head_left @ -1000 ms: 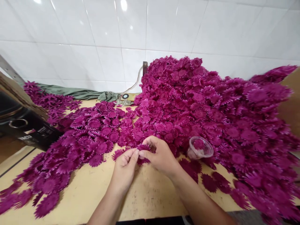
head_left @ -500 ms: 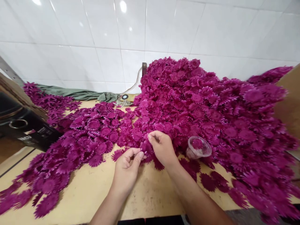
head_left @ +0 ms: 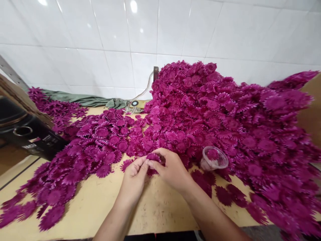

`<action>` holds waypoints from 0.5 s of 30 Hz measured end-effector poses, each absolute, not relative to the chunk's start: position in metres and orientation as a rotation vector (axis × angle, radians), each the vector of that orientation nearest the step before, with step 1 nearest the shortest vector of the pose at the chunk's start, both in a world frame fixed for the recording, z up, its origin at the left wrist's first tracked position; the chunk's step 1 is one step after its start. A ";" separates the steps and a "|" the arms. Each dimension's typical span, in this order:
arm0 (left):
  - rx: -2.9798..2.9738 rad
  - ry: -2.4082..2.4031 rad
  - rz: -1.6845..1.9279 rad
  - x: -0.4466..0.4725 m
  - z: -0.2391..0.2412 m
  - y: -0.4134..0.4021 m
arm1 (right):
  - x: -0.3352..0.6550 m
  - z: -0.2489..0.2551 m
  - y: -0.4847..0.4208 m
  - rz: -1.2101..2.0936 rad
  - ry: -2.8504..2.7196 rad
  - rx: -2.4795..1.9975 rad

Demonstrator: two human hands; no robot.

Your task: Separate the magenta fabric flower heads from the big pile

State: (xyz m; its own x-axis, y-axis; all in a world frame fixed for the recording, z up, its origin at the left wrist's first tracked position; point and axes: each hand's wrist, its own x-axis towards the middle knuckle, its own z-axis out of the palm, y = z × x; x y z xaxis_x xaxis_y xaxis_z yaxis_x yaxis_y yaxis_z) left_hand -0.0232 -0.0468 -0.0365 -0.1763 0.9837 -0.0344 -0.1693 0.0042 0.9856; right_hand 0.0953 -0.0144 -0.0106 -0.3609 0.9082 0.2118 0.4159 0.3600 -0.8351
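Between my two hands is a magenta artificial flower piece (head_left: 153,156) with a jagged petal edge. My left hand (head_left: 136,172) pinches its near left side between thumb and fingers. My right hand (head_left: 172,166) is closed round its right side, thumb tip meeting the left fingertips. The fingers cover part of the flower piece. Directly behind the hands rises a large heap of magenta flower pieces (head_left: 190,110). To the right of my right hand, a clear plastic cup (head_left: 215,159) stands tilted among the flowers, with pale stuff and a magenta piece showing in it.
A lower spread of flower pieces (head_left: 100,134) covers the left side of the yellowish table (head_left: 155,207). At far left stands a black box (head_left: 37,140) with a metal ring. Green cloth (head_left: 82,99) lies along the white tiled wall (head_left: 100,30). Cardboard (head_left: 311,107) borders the right.
My right hand has come down and left to meet the left fingertips. The flower piece between them now shows more edge-on. The camera view has shifted slightly.
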 end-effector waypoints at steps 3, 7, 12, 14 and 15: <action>0.980 1.223 1.405 -0.022 -0.037 -0.049 | 0.092 -0.017 -0.015 1.032 -1.868 -1.158; 1.003 1.270 1.405 -0.018 -0.037 -0.049 | 0.089 -0.025 -0.012 0.738 -1.899 -1.272; 1.020 1.303 1.428 -0.013 -0.038 -0.048 | 0.083 -0.030 -0.010 0.512 -1.962 -1.375; 1.041 1.316 1.449 -0.013 -0.038 -0.048 | 0.082 -0.031 -0.009 0.460 -1.961 -1.336; 1.046 1.318 1.455 -0.013 -0.037 -0.048 | 0.081 -0.031 -0.008 0.436 -1.949 -1.307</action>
